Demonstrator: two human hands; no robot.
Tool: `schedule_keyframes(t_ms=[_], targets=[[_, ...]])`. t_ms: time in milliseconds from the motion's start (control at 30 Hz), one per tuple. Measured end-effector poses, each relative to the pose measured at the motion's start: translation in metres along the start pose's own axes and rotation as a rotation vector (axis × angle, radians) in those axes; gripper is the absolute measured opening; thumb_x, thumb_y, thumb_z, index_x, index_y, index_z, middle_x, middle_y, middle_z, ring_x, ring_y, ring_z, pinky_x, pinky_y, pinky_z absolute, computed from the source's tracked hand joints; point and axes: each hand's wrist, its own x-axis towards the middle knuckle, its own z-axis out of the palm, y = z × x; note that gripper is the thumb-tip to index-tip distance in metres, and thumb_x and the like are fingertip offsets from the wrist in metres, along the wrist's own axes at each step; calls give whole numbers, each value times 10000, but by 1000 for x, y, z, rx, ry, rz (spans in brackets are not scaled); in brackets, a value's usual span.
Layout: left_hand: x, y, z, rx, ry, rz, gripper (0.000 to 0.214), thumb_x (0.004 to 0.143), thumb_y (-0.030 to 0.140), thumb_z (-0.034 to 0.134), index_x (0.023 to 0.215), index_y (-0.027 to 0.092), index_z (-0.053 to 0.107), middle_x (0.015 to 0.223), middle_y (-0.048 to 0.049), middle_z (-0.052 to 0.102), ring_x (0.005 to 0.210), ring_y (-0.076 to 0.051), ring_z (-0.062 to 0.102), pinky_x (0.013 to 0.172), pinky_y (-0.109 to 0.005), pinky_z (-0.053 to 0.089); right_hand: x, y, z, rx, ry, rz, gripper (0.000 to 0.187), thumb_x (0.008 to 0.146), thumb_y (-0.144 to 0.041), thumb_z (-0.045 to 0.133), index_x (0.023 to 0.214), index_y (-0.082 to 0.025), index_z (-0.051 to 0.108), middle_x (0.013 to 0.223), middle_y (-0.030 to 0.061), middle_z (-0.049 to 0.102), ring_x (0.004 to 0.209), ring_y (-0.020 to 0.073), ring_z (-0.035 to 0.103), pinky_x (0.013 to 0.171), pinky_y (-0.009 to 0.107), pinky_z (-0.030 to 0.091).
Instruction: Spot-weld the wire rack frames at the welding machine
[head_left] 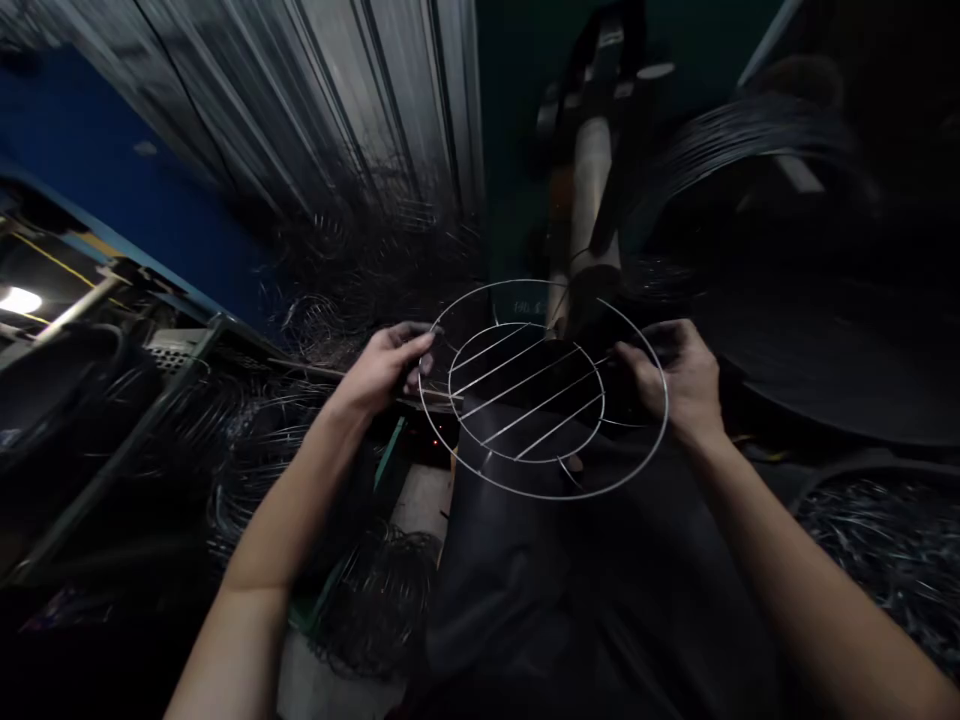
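A round wire rack [520,384], with a large outer ring, a smaller inner ring and several parallel crossbars, is held out between my two hands. My left hand [386,368] pinches the outer ring at its left edge between thumb and fingers. At the right edge, my right hand [681,382] is closed around the rack, its thumb inside the outer ring and some fingertips in shadow. The outer ring looks broken by a gap at its upper right. Just behind the rack hangs a thick metal cylinder [594,200] of a machine, its lower end seen through the wires.
Tangled wire pieces [255,450] heap up at the left, and wire rings [390,590] lie below. A wire coil [750,140] stands at upper right, over a bin of wire bits [885,540]. Corrugated sheeting [337,90] and a blue panel [112,160] stand behind.
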Motion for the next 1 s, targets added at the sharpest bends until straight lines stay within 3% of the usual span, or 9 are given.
schedule_keyframes(t_ms=[67, 167, 300, 533, 833, 1000], targets=[[-22, -5, 5, -51, 57, -1, 395, 713, 408, 851, 914, 156, 622, 518, 53, 576, 353, -44, 410, 353, -161, 247, 15, -3, 6, -47, -5, 18, 336, 752, -526, 700, 856, -216, 624, 784, 31, 679, 691, 195, 628, 632, 325, 498], [-36, -11, 11, -118, 92, -22, 560, 588, 469, 906, 909, 161, 565, 505, 65, 587, 345, -49, 420, 338, -154, 276, 30, 0, 12, -47, -46, 25, 351, 714, -554, 689, 751, -221, 585, 709, 11, 644, 634, 176, 576, 603, 316, 441], [-33, -13, 11, -148, 87, -13, 653, 540, 503, 918, 948, 162, 538, 510, 73, 595, 347, -43, 412, 340, -149, 301, 42, -1, 20, -45, -76, 9, 340, 693, -543, 683, 750, -219, 597, 726, 3, 652, 663, 165, 573, 624, 307, 417], [-24, -15, 14, -202, 99, 2, 666, 519, 497, 930, 935, 171, 524, 526, 74, 593, 356, -42, 419, 348, -150, 313, 58, -5, 25, -37, -89, 44, 478, 637, -676, 715, 730, -221, 599, 729, 12, 659, 692, 181, 590, 648, 320, 425], [-14, -26, 11, -192, 66, 33, 618, 604, 512, 910, 962, 173, 537, 546, 63, 593, 364, -47, 422, 354, -150, 334, 61, 15, 20, -42, -109, 54, 460, 655, -641, 740, 754, -214, 597, 733, 13, 652, 707, 187, 596, 635, 307, 425], [-18, -30, 4, -165, 33, 3, 533, 715, 459, 860, 1046, 174, 554, 593, 61, 606, 392, -49, 444, 376, -155, 355, 55, 23, 25, -61, -113, 11, 364, 749, -551, 718, 775, -207, 602, 762, 7, 665, 693, 153, 579, 680, 290, 459]])
